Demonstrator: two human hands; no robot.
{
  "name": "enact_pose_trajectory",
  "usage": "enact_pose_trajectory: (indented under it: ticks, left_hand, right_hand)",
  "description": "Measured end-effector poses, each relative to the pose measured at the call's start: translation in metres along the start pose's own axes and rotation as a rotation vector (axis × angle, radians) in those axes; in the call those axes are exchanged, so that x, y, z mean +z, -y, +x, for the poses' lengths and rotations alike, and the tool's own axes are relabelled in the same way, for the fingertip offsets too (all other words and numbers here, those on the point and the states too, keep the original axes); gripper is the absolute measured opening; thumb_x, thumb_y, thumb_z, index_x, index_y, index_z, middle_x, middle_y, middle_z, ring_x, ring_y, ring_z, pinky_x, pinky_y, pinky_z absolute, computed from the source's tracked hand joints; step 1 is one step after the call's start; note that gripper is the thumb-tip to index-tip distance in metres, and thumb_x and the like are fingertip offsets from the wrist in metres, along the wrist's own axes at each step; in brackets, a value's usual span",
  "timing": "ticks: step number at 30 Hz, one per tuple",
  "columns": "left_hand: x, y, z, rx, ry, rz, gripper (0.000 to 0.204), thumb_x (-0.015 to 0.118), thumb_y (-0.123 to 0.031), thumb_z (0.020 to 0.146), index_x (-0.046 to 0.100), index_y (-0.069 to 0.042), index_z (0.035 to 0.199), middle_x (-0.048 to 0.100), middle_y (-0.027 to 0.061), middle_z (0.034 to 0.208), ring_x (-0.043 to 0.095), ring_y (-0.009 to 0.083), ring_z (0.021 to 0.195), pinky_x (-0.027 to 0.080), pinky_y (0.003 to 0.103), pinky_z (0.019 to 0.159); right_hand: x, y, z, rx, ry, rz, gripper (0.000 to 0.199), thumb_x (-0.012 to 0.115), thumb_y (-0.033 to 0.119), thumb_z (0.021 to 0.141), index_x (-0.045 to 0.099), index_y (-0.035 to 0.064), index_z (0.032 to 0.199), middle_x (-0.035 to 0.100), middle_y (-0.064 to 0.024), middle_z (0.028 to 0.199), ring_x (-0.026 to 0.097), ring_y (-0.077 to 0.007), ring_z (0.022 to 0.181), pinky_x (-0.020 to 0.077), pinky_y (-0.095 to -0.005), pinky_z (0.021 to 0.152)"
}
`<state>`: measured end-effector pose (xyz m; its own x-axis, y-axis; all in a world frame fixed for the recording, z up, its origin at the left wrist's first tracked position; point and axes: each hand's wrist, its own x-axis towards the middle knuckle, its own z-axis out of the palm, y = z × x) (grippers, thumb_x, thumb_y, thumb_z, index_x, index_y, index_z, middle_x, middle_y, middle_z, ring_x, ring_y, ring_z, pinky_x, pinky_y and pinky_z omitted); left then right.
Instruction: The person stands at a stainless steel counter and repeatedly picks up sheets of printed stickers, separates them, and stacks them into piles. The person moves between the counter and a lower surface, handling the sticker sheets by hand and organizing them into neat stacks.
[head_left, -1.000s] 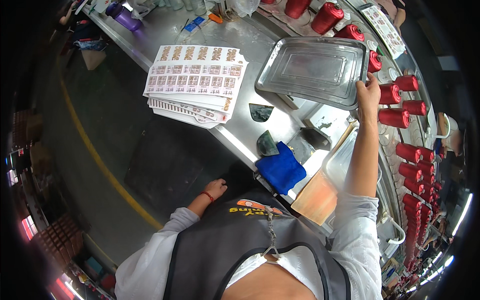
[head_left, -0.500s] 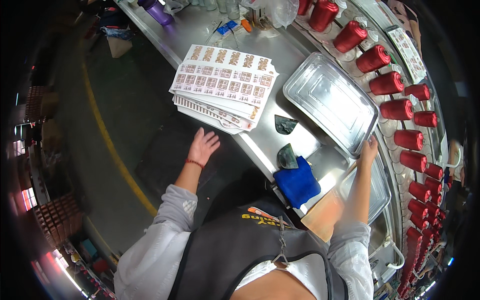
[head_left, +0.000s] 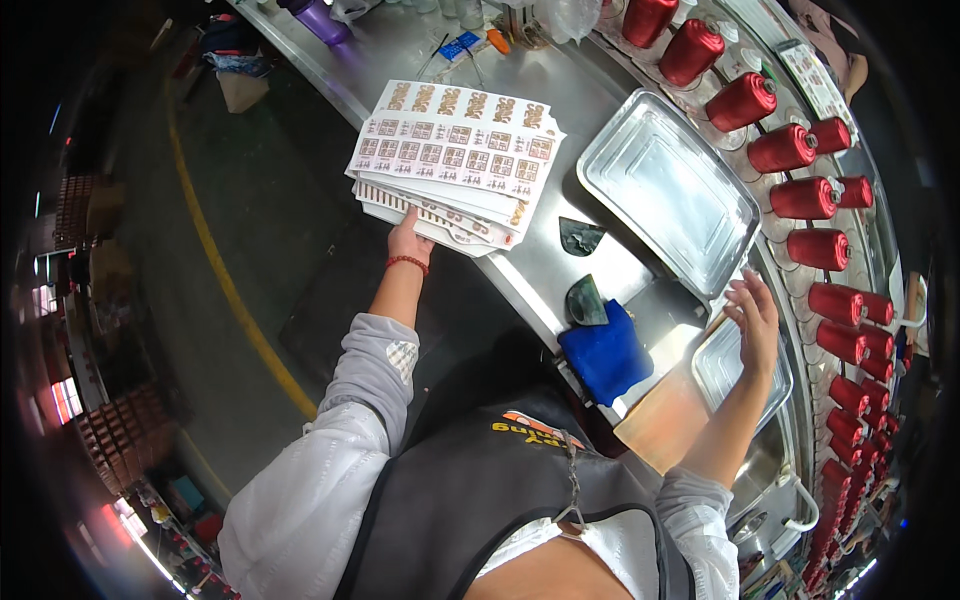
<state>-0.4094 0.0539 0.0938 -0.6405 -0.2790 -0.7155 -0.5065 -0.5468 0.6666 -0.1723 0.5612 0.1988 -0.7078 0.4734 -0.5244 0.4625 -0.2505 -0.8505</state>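
A stack of white printed sheets [head_left: 450, 150] with rows of brown motifs lies fanned on the metal table, overhanging its near left edge. My left hand [head_left: 408, 240] grips the stack's overhanging lower edge, its thumb showing against the paper and the other fingers hidden beneath. My right hand [head_left: 757, 310] is raised by the near corner of a rectangular metal tray [head_left: 668, 190], fingers apart and holding nothing. Between stack and tray lie two dark green curved scrapers [head_left: 580, 237]. The nearer one touches a folded blue cloth [head_left: 607, 355].
Red metallic bottles [head_left: 783, 148] line the curved right side in rows. A second tray [head_left: 712, 372] and a tan board [head_left: 665, 425] sit below my right arm. Toward the back are a purple bottle [head_left: 318, 20], a blue packet [head_left: 458, 45] and a plastic bag [head_left: 568, 15].
My left hand has gone from open in the air up to the stack's lower edge. My right hand has let go of the metal tray's corner and moved slightly away.
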Motion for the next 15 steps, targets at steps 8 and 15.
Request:
enact_pose_trajectory:
  ticks: [8,15]
  left_hand:
    - [-0.008,-0.014,0.009,0.048,-0.085,0.091,0.034,0.059,-0.009,0.090,0.050,-0.002,0.122,0.057,0.0126,0.117,0.057,0.0289,0.108,0.049,0.046,0.091]
    - [-0.010,-0.045,0.004,0.084,-0.101,0.199,0.031,0.052,-0.017,0.094,0.051,0.002,0.118,0.058,0.0155,0.113,0.059,0.0303,0.103,0.050,0.047,0.088]
  right_hand:
    - [-0.085,-0.027,-0.108,-0.181,-0.042,-1.529,0.036,0.065,0.012,0.080,0.059,-0.0016,0.114,0.062,-0.0237,0.104,0.061,-0.0354,0.094,0.0484,-0.0355,0.082]
    - [-0.120,0.013,-0.266,-0.289,-0.012,0.148,0.039,0.050,0.010,0.091,0.048,-0.0048,0.127,0.061,-0.0151,0.101,0.061,-0.0184,0.085,0.0506,-0.0327,0.077]
